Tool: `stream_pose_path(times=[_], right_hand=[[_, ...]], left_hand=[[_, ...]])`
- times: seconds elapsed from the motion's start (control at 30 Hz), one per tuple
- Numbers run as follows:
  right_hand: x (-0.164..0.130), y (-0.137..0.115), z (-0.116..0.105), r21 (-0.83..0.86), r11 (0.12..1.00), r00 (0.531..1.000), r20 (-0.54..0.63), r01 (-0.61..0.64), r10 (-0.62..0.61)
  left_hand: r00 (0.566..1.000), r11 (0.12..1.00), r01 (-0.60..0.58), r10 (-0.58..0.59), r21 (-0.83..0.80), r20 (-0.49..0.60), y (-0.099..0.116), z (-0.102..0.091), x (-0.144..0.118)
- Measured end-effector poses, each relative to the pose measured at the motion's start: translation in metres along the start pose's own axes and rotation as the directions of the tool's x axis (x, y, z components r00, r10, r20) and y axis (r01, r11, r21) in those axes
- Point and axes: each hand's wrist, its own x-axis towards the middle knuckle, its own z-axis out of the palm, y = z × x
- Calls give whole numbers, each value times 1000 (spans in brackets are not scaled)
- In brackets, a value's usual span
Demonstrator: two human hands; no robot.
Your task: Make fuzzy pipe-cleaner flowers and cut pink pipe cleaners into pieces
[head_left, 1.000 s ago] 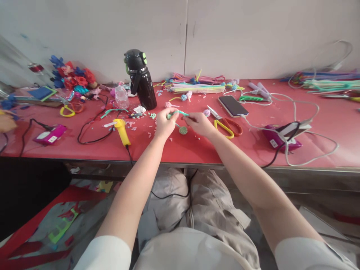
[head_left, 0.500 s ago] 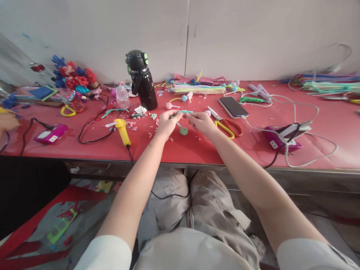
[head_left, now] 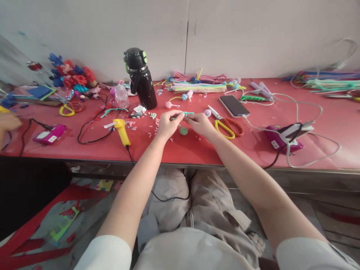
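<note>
At the far left edge we see another person's hand (head_left: 9,122), blurred, above the red table (head_left: 180,152), with a purple power strip (head_left: 50,135) to its right. Behind these we find a blue sheet (head_left: 42,92), a bunch of red and blue flowers (head_left: 73,75) and yellow-and-orange scissors (head_left: 67,110). Moving right, we come to a clear plastic bottle (head_left: 121,96), a yellow glue gun (head_left: 122,132) lying with its nozzle to the left, and an upright black flask (head_left: 143,88). Near the middle we see the left hand (head_left: 168,124), its thumb and fingers pinched narrow on a turquoise strip (head_left: 189,113), which juts out to the right over the other hand's fingertips. Just below, between the two wrists, we see a green round piece (head_left: 183,130), its thin stem running up towards the left fingers. The right hand (head_left: 199,123) has its fingers drawn narrow against the left fingertips, just under the strip; we cannot tell whether it grips anything. Beyond it we pass a lilac ball (head_left: 207,112), open yellow-and-red scissors (head_left: 225,128), a dark-screened phone (head_left: 234,105) with a cable, and, farthest right, a bundle of coloured stems (head_left: 332,84)
</note>
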Motion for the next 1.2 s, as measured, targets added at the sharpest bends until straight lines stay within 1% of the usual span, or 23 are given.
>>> stream_pose_path(times=[0.13, 0.23, 0.3, 0.37, 0.43, 0.5, 0.57, 0.63, 0.7, 0.73, 0.8, 0.83, 0.87, 0.97, 1.03, 1.1, 1.2], right_hand=[[0, 0, 4, -16, 1000, 1000, 13, -3, 3], [-1, -2, 6, -42, 999, 1000, 28, 3, -2], [-3, -4, 6, -101, 995, 1000, 12, 14, -13], [-5, -5, 4, -194, 981, 999, -20, 30, -34], [-6, -5, 1, -283, 957, 996, -52, 54, -72], [-7, -4, -2, -333, 937, 986, -83, 108, -143], [-6, -4, -6, -340, 924, 968, -110, 177, -226], [-5, -6, -11, -327, 918, 951, -130, 225, -279], [-4, -11, -18, -304, 923, 951, -125, 235, -284], [-3, -15, -22, -288, 931, 961, -94, 225, -261], [-1, -25, -32, -217, 964, 988, 21, 155, -154], [1, -30, -38, -187, 976, 991, 82, 116, -102], [2, -35, -43, -169, 981, 990, 112, 99, -81], [7, -43, -57, -115, 988, 983, 164, 100, -80], [12, -39, -62, -31, 997, 982, 173, 76, -69], [16, -28, -62, 84, 996, 989, 146, 21, -33], [19, -9, -57, 254, 964, 997, 32, -78, 73]], left_hand=[[999, 991, -46, 46, 125, 0, -1, -2, -1], [989, 961, -142, 145, 238, 7, -4, -5, -1], [975, 925, -216, 219, 312, 27, -6, -6, -1], [965, 890, -259, 258, 375, 53, -8, -8, 0], [961, 866, -276, 263, 416, 90, -8, -9, 1], [958, 860, -287, 259, 423, 122, -8, -10, 2], [958, 870, -288, 256, 400, 132, -6, -11, 2], [966, 891, -256, 224, 376, 127, -1, -11, 2], [977, 920, -197, 155, 340, 147, 6, -10, 2], [979, 934, -170, 125, 314, 159, 10, -10, 2], [982, 957, -127, 84, 261, 170, 18, -10, 2], [983, 964, -111, 71, 242, 170, 22, -10, 3], [982, 968, -99, 57, 230, 182, 26, -10, 4], [976, 973, -88, 41, 214, 213, 33, -10, 14], [972, 973, -99, 48, 211, 231, 33, -9, 23], [963, 975, -110, 57, 192, 262, 29, -5, 33], [953, 988, -85, 44, 125, 298, 19, 2, 45]])
